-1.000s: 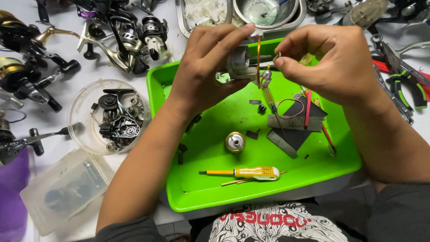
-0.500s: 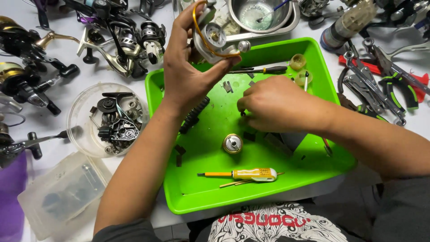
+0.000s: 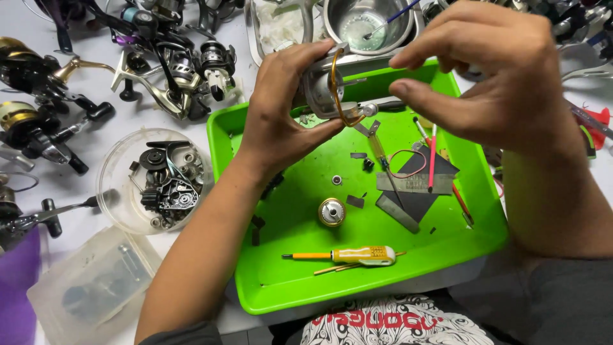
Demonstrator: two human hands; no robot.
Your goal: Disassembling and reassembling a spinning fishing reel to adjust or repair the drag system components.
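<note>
A white bench (image 3: 102,137) fills the view; no wall, floor or window shows. The light is even and bright, with soft shadows. A green tray (image 3: 300,287) sits at the near edge. To the left lie fishing reels (image 3: 38,121), a clear round tub (image 3: 118,191) of dark parts, a clear lidded box (image 3: 89,291) and a purple patch (image 3: 16,287). A steel bowl (image 3: 367,25) stands behind the tray, pliers (image 3: 590,124) to the right.

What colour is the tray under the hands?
Bright green tray, clearest in the head view.
</note>
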